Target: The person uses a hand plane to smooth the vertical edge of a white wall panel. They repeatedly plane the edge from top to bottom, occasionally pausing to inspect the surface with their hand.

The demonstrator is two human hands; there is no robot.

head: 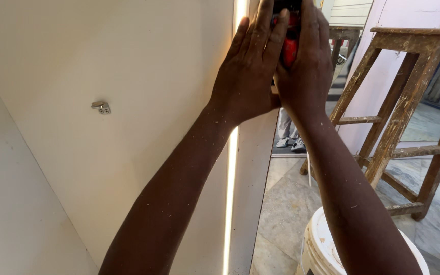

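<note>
both hands raised, pressed together around a red tool (290,43) at top of frame, against the edge of a white panel (128,66). left hand (248,71) wrapped on tool's left side, fingers extended upward, not fully curled. right hand (306,66) cupped on tool's right side, fingers closed over it. tool mostly hidden between palms. lit strip (230,193) along panel edge. small metal bracket (101,107) on panel. wooden ladder (408,102) right, white bucket (317,249) below, near right forearm.

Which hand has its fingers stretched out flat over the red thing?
The left hand: its fingers lie spread across the red tool, while the right hand wraps it.
</note>
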